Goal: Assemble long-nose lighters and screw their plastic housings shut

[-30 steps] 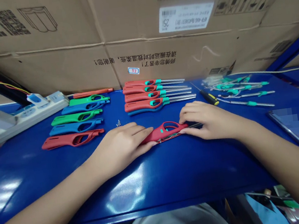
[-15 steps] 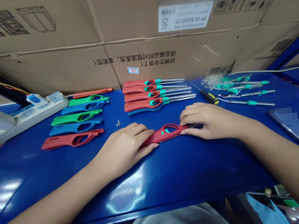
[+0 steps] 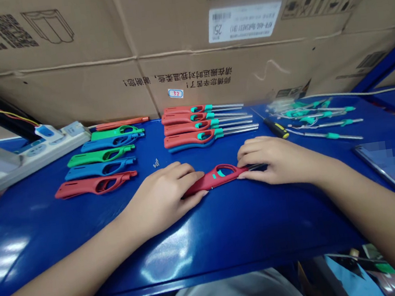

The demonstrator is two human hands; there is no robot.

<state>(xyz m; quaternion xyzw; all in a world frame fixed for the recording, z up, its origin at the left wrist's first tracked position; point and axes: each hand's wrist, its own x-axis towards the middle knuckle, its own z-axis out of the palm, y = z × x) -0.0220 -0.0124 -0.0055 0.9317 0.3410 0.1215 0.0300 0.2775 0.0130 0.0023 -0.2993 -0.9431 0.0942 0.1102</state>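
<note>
A red long-nosed gas lighter [image 3: 209,180] with a turquoise trigger lies across the middle of the blue table, between my hands. My left hand [image 3: 168,190] grips its handle end, thumb in front and fingers behind. At the nozzle end, my right hand [image 3: 270,160] pinches it, and the metal tube is mostly hidden under the fingers. Several small screws [image 3: 156,163] lie just behind my left hand. Behind the held lighter is a stack of red lighters [image 3: 189,139] with metal tubes. A yellow-and-black screwdriver [image 3: 277,128] rests beyond my right hand.
Red, blue and green lighter shells [image 3: 101,168] lie in a column at left, beside a white power strip [image 3: 38,152]. Metal tubes with turquoise parts [image 3: 324,114] are heaped at right. A phone [image 3: 394,175] lies near my right forearm. Cardboard boxes [image 3: 182,33] form the back wall.
Almost nothing differs. Both hands keep their hold on the red lighter, which has stayed nearly in place.
</note>
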